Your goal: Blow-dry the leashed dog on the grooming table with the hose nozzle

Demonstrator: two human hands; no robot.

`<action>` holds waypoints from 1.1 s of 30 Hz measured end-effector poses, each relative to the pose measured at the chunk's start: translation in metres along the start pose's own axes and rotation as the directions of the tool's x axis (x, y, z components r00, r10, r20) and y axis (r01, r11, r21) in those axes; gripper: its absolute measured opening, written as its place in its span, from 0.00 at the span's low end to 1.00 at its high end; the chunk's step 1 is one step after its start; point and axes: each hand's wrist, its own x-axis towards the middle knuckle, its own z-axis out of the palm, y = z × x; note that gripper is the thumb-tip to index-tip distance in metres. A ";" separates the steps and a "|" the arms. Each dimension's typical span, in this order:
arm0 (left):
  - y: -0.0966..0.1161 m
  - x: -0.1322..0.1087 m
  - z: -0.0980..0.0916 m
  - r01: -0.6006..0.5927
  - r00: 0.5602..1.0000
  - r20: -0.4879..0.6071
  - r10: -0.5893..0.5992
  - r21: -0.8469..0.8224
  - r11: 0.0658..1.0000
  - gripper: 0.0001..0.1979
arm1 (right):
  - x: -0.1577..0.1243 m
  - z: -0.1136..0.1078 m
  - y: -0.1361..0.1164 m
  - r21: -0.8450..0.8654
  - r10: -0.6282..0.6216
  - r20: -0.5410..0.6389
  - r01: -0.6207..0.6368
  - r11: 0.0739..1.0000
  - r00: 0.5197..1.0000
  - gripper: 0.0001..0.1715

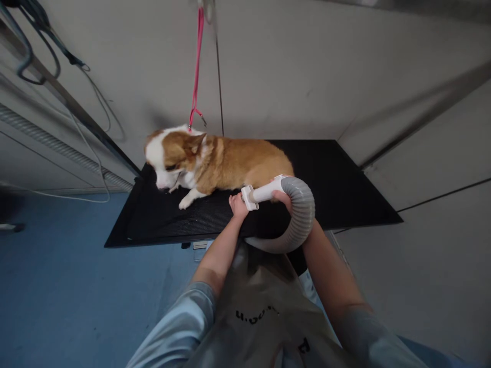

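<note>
A brown-and-white dog [245, 158] lies on a black grooming table [322, 179], head to the left and lowered, one white front paw stretched toward the near edge. My right hand [283, 198] is closed round the white handle of a dryer hose [301, 204], whose grey ribbed tube loops back toward my body. The hose's wide flat nozzle [250, 198] points left, close to the dog's belly and hind leg. Just beside that nozzle, my left hand [238, 206] has its fingers curled against the dog's underside; what they hold is partly hidden.
A pink leash [197, 66] runs from the wall down to the dog's neck. At the left a slanting metal pole [76, 112], loose cables and a grey ribbed hose [49, 140] stand by the wall. Blue floor [76, 286] lies below the table.
</note>
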 end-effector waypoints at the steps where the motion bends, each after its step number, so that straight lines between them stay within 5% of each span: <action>1: 0.000 0.001 0.000 0.004 1.000 -0.002 -0.004 -0.004 1.000 0.16 | 0.000 0.001 0.000 0.002 0.002 -0.021 -0.002 1.000 1.000 0.25; 6: -0.003 0.003 0.002 -0.003 1.000 0.005 0.003 -0.033 0.999 0.08 | -0.017 -0.011 -0.012 0.014 0.025 -0.061 -0.024 1.000 0.998 0.21; 11: -0.005 0.002 0.005 -0.023 1.000 -0.006 0.023 -0.046 0.999 0.06 | -0.058 -0.041 -0.021 0.016 0.043 -0.219 -0.040 0.999 0.975 0.22; 16: -0.007 -0.002 0.008 -0.138 0.989 0.052 0.138 -0.006 0.990 0.05 | -0.091 -0.057 -0.001 0.282 0.065 -0.343 0.036 0.959 0.937 0.28; 20: -0.006 -0.004 0.006 -0.169 0.979 0.104 0.173 -0.047 0.984 0.08 | -0.100 -0.055 0.018 0.248 0.093 -0.439 0.021 0.969 0.894 0.29; 29: -0.011 -0.015 0.001 -0.164 0.976 0.140 0.170 -0.051 0.985 0.03 | -0.107 -0.050 0.064 0.563 0.346 -0.547 0.029 0.826 0.763 0.22; 33: -0.011 -0.019 -0.002 -0.181 0.969 0.168 0.182 -0.024 0.983 0.04 | -0.100 -0.055 0.067 0.512 0.284 -0.607 0.092 0.854 0.742 0.21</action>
